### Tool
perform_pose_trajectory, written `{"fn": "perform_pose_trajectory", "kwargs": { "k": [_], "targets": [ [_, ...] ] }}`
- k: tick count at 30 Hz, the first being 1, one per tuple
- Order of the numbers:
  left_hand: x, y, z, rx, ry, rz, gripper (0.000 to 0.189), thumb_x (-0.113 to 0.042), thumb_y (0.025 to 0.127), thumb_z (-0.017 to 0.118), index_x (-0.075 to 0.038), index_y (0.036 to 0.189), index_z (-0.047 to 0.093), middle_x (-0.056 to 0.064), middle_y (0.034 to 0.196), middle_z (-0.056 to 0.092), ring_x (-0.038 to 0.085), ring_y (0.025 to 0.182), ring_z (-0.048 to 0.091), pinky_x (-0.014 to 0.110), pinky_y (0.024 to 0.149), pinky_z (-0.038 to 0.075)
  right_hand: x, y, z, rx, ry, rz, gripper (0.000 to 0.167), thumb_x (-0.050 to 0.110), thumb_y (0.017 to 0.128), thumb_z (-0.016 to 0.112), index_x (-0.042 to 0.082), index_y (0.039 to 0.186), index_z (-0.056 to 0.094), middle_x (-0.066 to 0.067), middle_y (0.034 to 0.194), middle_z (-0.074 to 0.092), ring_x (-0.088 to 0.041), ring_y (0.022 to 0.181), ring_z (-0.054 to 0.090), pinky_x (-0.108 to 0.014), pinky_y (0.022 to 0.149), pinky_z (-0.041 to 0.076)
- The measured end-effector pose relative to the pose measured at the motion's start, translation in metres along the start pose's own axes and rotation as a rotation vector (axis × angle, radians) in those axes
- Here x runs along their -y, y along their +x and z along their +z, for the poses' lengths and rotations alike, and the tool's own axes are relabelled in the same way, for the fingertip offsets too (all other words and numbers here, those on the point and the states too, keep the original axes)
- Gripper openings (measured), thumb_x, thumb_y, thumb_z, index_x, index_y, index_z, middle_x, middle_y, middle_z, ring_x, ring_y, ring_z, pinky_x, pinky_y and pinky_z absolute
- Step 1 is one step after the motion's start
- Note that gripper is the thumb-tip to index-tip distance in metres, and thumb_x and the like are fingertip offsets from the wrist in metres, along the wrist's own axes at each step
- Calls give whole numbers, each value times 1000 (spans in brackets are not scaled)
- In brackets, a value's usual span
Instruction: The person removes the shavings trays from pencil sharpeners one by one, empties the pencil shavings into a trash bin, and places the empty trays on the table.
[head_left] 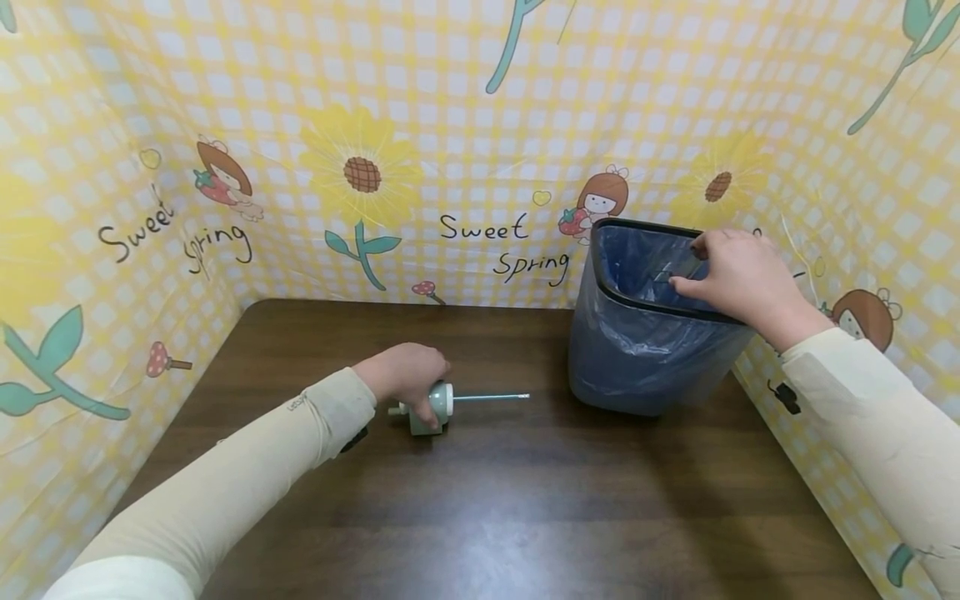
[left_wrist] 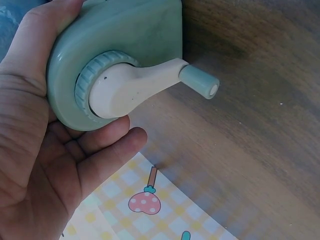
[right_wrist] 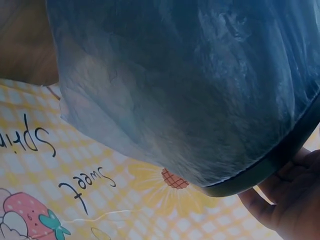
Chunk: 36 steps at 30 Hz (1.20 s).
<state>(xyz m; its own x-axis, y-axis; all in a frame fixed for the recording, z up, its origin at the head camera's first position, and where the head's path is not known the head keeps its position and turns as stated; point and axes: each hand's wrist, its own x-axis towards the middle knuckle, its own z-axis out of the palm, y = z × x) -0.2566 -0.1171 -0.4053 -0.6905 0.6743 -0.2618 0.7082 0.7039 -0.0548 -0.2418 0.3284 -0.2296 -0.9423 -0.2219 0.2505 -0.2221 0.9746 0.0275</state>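
Note:
My left hand [head_left: 411, 372] holds a pale green hand-crank pencil sharpener [head_left: 426, 421] on the table, thumb on the near side. Its cream crank [left_wrist: 132, 90] with a green knob faces left. A light blue pencil [head_left: 491, 397] sticks out of the opposite side, pointing right. My right hand [head_left: 742, 271] hangs over the opening of a blue-grey waste bin [head_left: 645, 350], thumb and fingers spread apart. Beside the bin's black rim [right_wrist: 255, 175] its fingers show in the right wrist view; whether they touch it I cannot tell.
A clear plastic bag [head_left: 660, 333] lines the bin and folds over its outside. The dark brown wooden table [head_left: 480, 500] meets yellow checked cloth [head_left: 450, 150] walls at the back and both sides. The bin stands at the back right.

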Motion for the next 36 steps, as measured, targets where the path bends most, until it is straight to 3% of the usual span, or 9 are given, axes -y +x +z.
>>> {"fn": "perform_pose_trajectory", "kwargs": {
  "k": [15, 21, 28, 36],
  "targets": [
    [0, -1, 1, 3, -7, -9, 79, -63, 67, 87, -7, 120, 69, -3, 95, 68, 12, 78, 58, 36, 84, 56, 3, -1, 3, -14, 108, 57, 69, 53, 92, 67, -5, 129, 62, -28, 122, 67, -46, 109, 60, -68, 97, 38],
    [1, 0, 2, -6, -3, -7, 83, -63, 67, 87, -5, 124, 69, -2, 98, 69, 12, 78, 57, 36, 86, 56, 1, -2, 5, 9, 166, 92, 71, 53, 92, 68, -5, 131, 60, -29, 124, 64, -47, 112, 59, -69, 102, 33],
    [-1, 1, 2, -1, 2, -9, 78, -63, 68, 86, -7, 120, 69, -3, 96, 68, 12, 76, 58, 35, 84, 57, -1, -3, 3, 57, 249, 129, 77, 55, 92, 68, -6, 136, 54, -29, 128, 59, -46, 112, 57, -64, 91, 46],
    [-1, -1, 0, 1, -2, -18, 86, -63, 68, 86, -3, 128, 67, 3, 109, 72, 15, 86, 63, 38, 91, 56, 2, -1, 2, 72, 314, 169, 79, 59, 92, 66, -3, 138, 52, -26, 130, 58, -44, 116, 55, -62, 92, 46]
  ]
}}
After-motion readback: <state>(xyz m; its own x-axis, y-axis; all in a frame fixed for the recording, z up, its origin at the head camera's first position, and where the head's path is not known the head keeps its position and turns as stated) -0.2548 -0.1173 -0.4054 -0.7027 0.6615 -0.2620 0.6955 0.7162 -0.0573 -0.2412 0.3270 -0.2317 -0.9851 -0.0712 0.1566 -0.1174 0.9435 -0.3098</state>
